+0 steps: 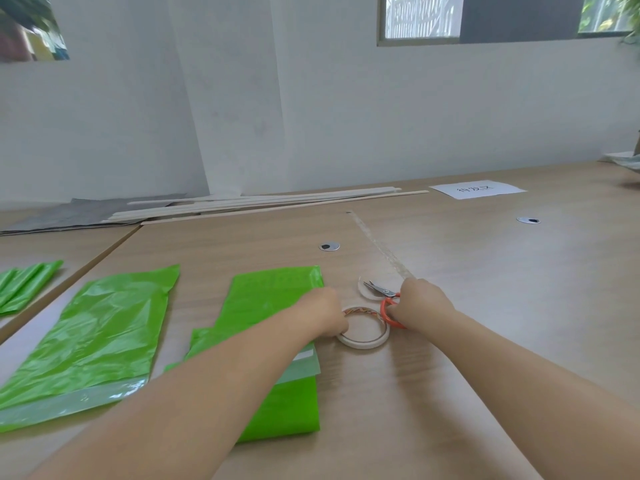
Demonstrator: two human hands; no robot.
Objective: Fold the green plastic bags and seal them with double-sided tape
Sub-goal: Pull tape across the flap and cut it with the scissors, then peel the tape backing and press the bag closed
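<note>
Left hand (323, 311) is gripping the tape roll (363, 328); right hand (420, 299) is closing on the orange scissors (387, 301). The folded green bag (273, 306) is lying under the left forearm. Risk, as I judge it: the forearm dragging the fold open, or tape sticking crooked.

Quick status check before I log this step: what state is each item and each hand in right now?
Folded green bag: flat on the table, folded, under the left forearm.
Unfolded green bag: flat, adhesive strip at its near end.
Tape roll: lying flat, left hand on its rim.
Scissors: on the table, blades slightly apart, right hand at the orange handles.
Spare green bags: piled at far left.
</note>
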